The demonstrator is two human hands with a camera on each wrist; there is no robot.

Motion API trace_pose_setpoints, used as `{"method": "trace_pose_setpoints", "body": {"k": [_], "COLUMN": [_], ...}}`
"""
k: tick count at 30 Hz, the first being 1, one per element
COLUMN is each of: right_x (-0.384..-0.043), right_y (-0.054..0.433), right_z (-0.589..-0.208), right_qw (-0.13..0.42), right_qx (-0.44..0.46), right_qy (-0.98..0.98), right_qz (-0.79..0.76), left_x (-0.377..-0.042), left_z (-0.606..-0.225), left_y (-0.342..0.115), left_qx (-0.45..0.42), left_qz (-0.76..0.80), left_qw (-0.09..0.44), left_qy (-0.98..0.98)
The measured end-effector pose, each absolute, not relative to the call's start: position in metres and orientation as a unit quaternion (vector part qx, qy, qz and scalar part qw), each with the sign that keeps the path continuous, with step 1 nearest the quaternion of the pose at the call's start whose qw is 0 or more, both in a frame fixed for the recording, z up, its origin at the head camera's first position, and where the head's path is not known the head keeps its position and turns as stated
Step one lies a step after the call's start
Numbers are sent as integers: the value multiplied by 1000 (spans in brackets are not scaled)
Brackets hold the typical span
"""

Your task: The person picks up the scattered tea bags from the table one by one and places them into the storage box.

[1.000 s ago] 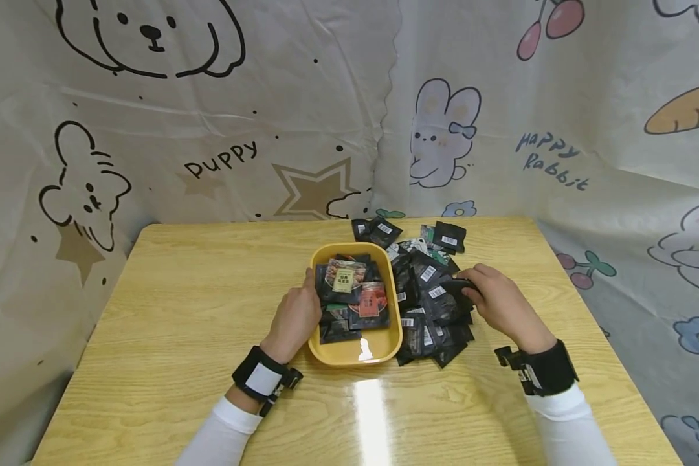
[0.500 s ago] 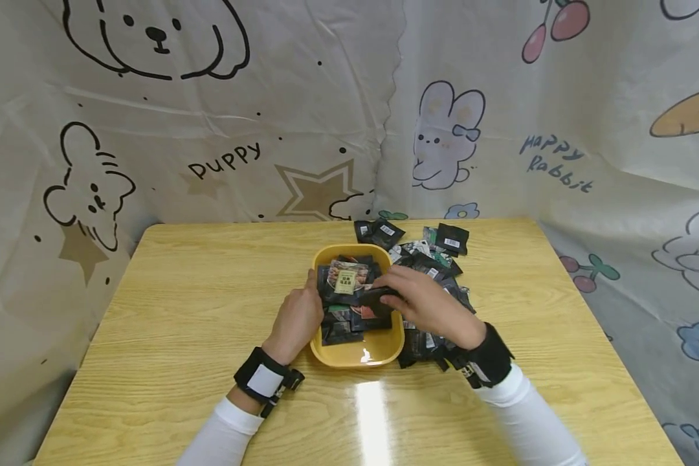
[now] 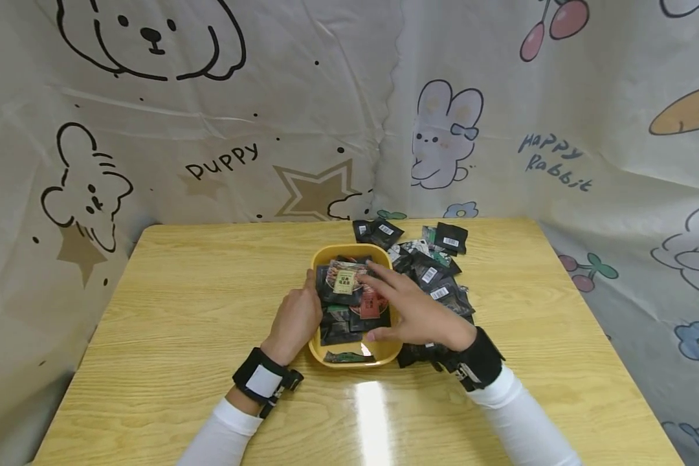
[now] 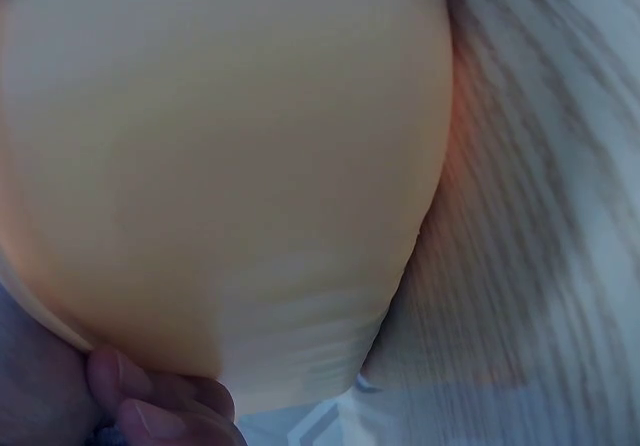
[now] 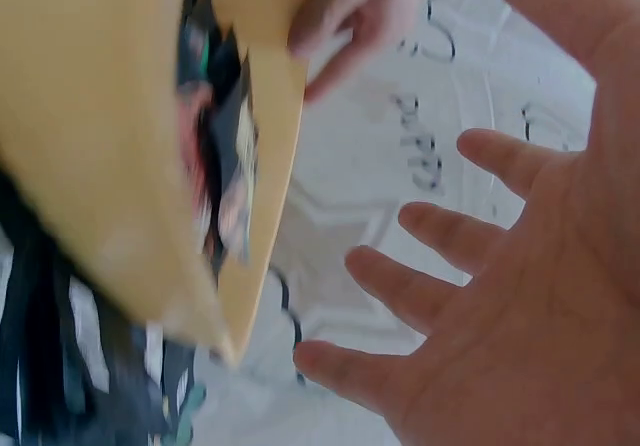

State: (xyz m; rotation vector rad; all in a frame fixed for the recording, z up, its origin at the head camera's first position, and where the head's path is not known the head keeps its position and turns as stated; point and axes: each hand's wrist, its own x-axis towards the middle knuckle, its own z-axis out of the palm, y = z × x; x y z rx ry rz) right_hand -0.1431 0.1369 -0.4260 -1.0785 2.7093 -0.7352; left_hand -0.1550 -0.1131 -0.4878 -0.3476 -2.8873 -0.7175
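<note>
- Pale cloth backdrop: cartoon animal prints, "puppy" & "Happy Rabbit" lettering.
- Wood-grain table: in front of it, bright glare strip toward near edge.
- Heap of black packets: on table, several w/ white barcode labels up, just R of the yellow tub, some past its far end.
- Yellow tub: approx. mid-table, part-filled w/ flat packets, bare floor showing toward near end.
- R hand: over tub's R side, back up, fingers & thumb spread apart.
- L hand: grips tub's L rim, bent fingers at the wall in L wrist view.
- Yellow-label packet: in tub, overlapping red-label packet.
- Green-edged packet: narrow strip along tub's near wall; prob. on edge, hard to tell.
</note>
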Motion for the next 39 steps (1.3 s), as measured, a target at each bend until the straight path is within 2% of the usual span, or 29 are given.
{"method": "trace_pose_setpoints", "body": {"k": [5,11,19,22,26,33,39], "right_x": [-146,-140,-121,-115,-112,-111,-117], "right_y": [174,206,198,193,192,207,223], "right_z": [-427,-442,-478,-488,-492,-478,-453], "right_qw": [41,41,96,95,62,9,-89], "right_qx": [-301,-271,-301,-314,-330,-349,-316], "right_qy": [927,947,944,941,938,927,930], "right_qz": [-219,-167,-92,-78,-86,-137,-164], "left_x": [-155,-156,-157,-156,-155,-155,-156], "left_z": [-488,-487,-488,-487,-487,-488,-489], "left_y": [-112,-114,-115,-114,-113,-112,-113], "left_qx": [-111,-108,-105,-104,-105,-108,-110], "left_qz": [-245,-242,-239,-243,-243,-247,-245], "left_qw": [70,72,73,69,69,68,74], "left_qy": [-961,-962,-963,-962,-962,-961,-960]}}
